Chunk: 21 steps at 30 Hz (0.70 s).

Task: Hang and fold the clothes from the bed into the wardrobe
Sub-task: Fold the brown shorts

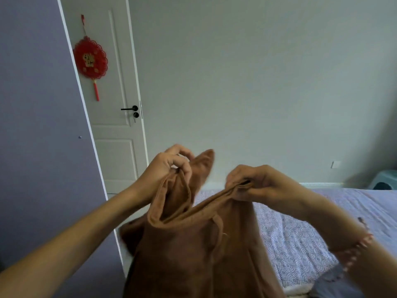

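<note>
Head view: left hand [171,166] and right hand [247,181] pinch the brown garment's [193,244] top edge; below both grips, soft cloth hangs limp.

The garment [193,244] you hold, 6 o'clock: plain caramel brown. Bed cover [296,237], 4 o'clock: lilac, white concentric-arc print. Wardrobe panel [43,125], 9 o'clock: flat mauve. Door [116,143], 10 o'clock: white, black handle [130,108]; ornament [90,58] on it red, gold centre. Stool [384,179], 3 o'clock: pale teal.
</note>
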Available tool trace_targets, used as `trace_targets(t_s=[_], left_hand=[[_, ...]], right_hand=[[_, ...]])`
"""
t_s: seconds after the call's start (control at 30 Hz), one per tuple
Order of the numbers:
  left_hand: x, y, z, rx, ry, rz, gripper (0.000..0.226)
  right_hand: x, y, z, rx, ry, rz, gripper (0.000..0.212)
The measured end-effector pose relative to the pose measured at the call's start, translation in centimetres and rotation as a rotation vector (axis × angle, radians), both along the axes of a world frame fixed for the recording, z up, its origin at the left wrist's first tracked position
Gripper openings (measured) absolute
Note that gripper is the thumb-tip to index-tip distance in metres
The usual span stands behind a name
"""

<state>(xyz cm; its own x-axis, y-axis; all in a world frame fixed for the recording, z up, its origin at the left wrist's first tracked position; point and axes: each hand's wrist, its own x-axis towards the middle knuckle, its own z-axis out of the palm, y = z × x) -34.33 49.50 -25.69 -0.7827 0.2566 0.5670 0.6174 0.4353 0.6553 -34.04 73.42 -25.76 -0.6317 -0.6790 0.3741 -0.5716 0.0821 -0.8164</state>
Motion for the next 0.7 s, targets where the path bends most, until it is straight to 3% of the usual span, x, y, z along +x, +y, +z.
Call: trace_targets(t_s=[0.1, 0.17, 0.3, 0.43, 0.57, 0.6, 0.7], left_hand=[[1.8, 1.1, 2.2, 0.024, -0.047, -0.281, 0.020], [2.1, 1.0, 2.9, -0.058, -0.035, -0.330, 0.021], [1.4, 0.2, 3.2, -0.198, -0.011, -0.241, 0.040], [0.8, -0.3, 2.4, -0.529, 0.012, -0.035, 0.052], [1.7, 0.5, 1.8, -0.465, -0.265, 0.032, 0.027], [1.9, 0.8, 1.5, -0.460, -0.350, 0.040, 0.029], [2.0, 1.5, 0.0, -0.616, -0.428, 0.232, 0.064]], right_hand=[[-0.5, -1.2, 0.3, 0.042, 0.079, -0.075, 0.018], [-0.5, -1.5, 0.6, 0.007, 0.071, -0.071, 0.015], [0.2, -2.0, 0.9, 0.009, -0.012, 0.005, 0.009], [-0.1, -2.7, 0.1, 0.071, -0.039, -0.095, 0.015], [-0.5, -3.0, -0.8, 0.125, -0.043, -0.210, 0.018], [-0.5, -3.1, -1.0, 0.130, -0.048, -0.223, 0.019], [-0.4, -3.3, -1.4, 0.148, -0.050, -0.243, 0.021]])
